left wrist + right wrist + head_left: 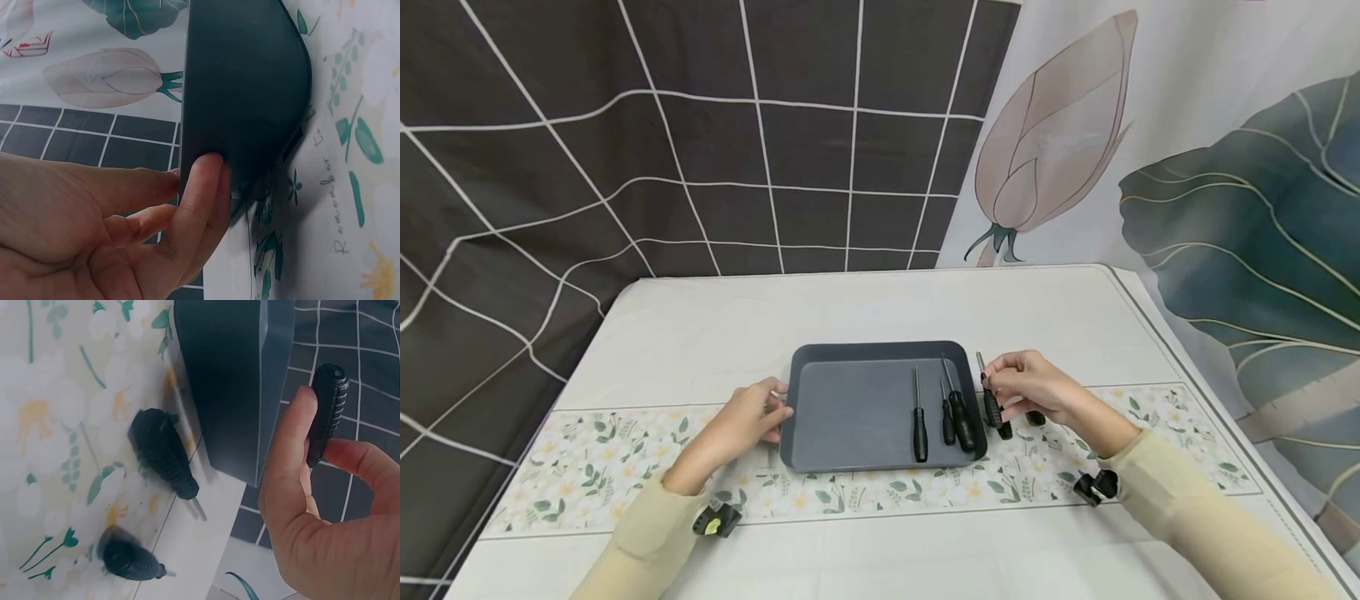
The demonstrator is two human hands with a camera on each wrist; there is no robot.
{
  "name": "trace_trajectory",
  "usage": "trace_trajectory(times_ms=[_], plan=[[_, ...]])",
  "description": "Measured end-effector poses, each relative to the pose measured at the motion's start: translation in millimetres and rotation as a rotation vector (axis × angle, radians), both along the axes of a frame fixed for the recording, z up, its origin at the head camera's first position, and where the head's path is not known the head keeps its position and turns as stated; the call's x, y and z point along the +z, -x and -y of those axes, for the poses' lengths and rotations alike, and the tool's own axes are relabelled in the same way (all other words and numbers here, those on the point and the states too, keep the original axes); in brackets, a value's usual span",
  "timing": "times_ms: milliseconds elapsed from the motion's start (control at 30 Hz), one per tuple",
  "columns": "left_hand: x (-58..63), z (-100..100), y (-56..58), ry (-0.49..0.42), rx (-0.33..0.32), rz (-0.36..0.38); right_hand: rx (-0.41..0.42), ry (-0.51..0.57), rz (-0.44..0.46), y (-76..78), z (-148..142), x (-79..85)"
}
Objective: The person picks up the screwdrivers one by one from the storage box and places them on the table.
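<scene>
A dark grey tray lies at the middle of the table. Three black-handled screwdrivers lie in its right part: one, a short one and a third. My left hand rests against the tray's left wall with a straight finger pressed on it. Just right of the tray, my right hand pinches a black ribbed screwdriver between thumb and fingers, lifted off the table, its metal tip pointing away from me. Two more screwdrivers, one and another, lie on the cloth beside the tray.
The table wears a white cloth with a floral band running under the tray. A dark grid-pattern curtain and a lotus-print curtain hang behind. The table's right edge is close to the right hand.
</scene>
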State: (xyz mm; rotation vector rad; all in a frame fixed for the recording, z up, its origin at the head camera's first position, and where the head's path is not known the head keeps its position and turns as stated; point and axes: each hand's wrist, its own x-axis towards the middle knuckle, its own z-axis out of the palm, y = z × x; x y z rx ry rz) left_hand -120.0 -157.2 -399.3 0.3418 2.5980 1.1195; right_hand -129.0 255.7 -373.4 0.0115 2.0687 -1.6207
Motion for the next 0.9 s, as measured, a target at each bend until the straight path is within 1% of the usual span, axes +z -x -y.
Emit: trace_trajectory(times_ms=[100, 333, 667, 900], plan=[[-0.1, 0.1, -0.1, -0.003, -0.002, -0.004, -0.008, -0.005, 0.008, -0.1, -4.0, -1.9], [-1.4, 0.7, 0.0, -0.014, 0.003, 0.003, -0.032, -0.021, -0.004, -2.2, -14.6, -4.4], [-1.4, 0.2, -0.8, -0.002, 0.01, -0.002, -0.072, -0.057, -0.014, -3.8, -32.2, 0.2], [-1.2, 0.2, -1.6, -0.007, 0.007, -0.003, -0.072, -0.033, -0.015, -4.0, -43.1, 2.0]])
